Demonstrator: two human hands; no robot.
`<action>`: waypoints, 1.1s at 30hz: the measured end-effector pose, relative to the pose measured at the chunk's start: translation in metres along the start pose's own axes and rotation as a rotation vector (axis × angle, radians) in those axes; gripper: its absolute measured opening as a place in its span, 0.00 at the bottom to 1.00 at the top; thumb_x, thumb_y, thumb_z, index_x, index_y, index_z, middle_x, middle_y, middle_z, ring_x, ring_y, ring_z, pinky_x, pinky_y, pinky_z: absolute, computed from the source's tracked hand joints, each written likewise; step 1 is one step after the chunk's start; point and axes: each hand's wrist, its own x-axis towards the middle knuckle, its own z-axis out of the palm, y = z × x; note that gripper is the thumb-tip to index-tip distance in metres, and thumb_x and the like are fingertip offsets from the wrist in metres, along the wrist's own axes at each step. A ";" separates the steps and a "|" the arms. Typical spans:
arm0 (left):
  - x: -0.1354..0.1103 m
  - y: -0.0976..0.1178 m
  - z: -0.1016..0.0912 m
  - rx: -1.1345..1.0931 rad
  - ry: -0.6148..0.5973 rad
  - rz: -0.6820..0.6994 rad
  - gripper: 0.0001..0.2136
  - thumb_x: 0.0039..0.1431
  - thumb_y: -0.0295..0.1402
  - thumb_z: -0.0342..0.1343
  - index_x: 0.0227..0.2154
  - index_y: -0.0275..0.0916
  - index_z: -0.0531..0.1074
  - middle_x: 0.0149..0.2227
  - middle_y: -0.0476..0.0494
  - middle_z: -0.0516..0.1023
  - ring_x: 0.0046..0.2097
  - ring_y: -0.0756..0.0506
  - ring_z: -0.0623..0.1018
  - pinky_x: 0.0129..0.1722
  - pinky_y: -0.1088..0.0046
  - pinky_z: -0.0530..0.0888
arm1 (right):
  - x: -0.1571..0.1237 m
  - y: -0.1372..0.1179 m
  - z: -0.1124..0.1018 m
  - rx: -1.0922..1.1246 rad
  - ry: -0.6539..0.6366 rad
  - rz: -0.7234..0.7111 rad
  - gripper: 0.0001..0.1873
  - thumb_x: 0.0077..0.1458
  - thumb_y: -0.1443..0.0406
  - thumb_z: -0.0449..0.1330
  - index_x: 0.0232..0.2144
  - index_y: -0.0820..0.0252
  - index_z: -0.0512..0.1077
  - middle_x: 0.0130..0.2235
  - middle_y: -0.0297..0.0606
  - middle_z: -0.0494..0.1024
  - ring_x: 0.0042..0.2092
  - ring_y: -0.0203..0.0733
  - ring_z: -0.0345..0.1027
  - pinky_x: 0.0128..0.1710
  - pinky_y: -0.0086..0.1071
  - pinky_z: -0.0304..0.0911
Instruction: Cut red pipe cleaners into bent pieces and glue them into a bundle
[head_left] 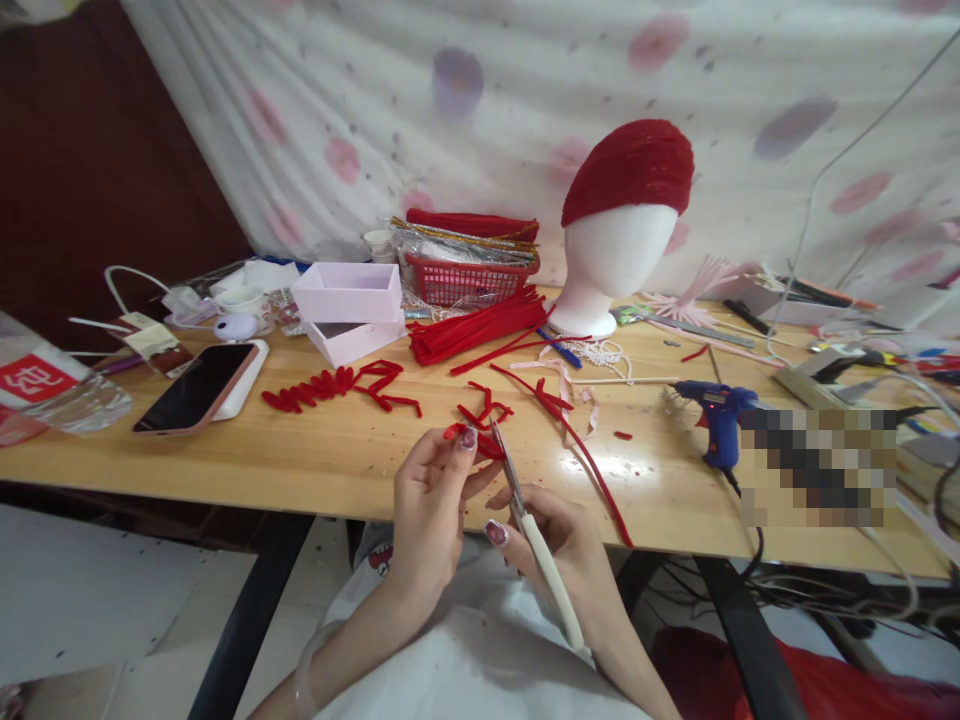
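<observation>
Between thumb and fingers, my left hand (431,510) pinches a short red pipe cleaner (491,447) just above the table's front edge. My right hand (559,535) is closed round white-handled scissors (551,580), whose blades point up and meet the red piece. Whether the blades are parted is hard to see. Just beyond my fingers lie short bent red pieces (486,405). A long red pipe cleaner (592,470) stretches toward the front edge on the right. To the left sits a row of red looped pieces (311,388).
A bundle of red pipe cleaners (476,330) lies before a red basket (472,280). A white foam head (615,250) wears a red covering. At right stands a blue glue gun (720,415) with its cord; at left are a phone (196,388), pale boxes (349,300) and a bottle (67,390).
</observation>
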 end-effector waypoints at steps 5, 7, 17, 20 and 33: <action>0.000 0.005 0.001 0.015 -0.024 -0.023 0.14 0.46 0.40 0.73 0.27 0.38 0.76 0.30 0.48 0.84 0.33 0.45 0.84 0.39 0.63 0.84 | -0.001 0.001 0.000 0.007 0.018 0.039 0.16 0.47 0.56 0.73 0.28 0.60 0.74 0.18 0.27 0.67 0.18 0.33 0.56 0.18 0.27 0.51; 0.002 0.007 0.000 0.035 -0.040 -0.019 0.13 0.47 0.40 0.72 0.27 0.38 0.76 0.30 0.46 0.84 0.35 0.44 0.84 0.40 0.62 0.83 | -0.001 0.000 -0.004 -0.004 0.048 0.015 0.17 0.49 0.53 0.71 0.28 0.60 0.74 0.18 0.27 0.67 0.18 0.34 0.57 0.18 0.28 0.52; 0.042 0.012 -0.020 0.607 -0.057 0.119 0.13 0.49 0.43 0.67 0.27 0.37 0.79 0.25 0.45 0.81 0.29 0.44 0.83 0.30 0.69 0.81 | 0.012 -0.004 -0.063 -0.133 0.529 -0.204 0.14 0.52 0.53 0.68 0.36 0.55 0.76 0.26 0.31 0.71 0.28 0.39 0.64 0.30 0.31 0.61; 0.060 0.017 -0.030 0.915 -0.116 0.218 0.12 0.51 0.43 0.63 0.27 0.38 0.81 0.28 0.40 0.83 0.30 0.40 0.83 0.27 0.68 0.79 | 0.015 -0.002 -0.078 -0.158 0.635 -0.183 0.16 0.46 0.55 0.71 0.35 0.57 0.77 0.26 0.32 0.73 0.26 0.39 0.64 0.27 0.31 0.60; 0.017 0.058 -0.086 0.951 0.015 0.542 0.14 0.56 0.31 0.62 0.46 0.46 0.80 0.37 0.46 0.84 0.35 0.40 0.82 0.44 0.64 0.76 | 0.025 0.006 -0.093 -0.176 0.721 -0.168 0.22 0.39 0.56 0.74 0.37 0.59 0.77 0.29 0.36 0.77 0.31 0.43 0.71 0.32 0.35 0.66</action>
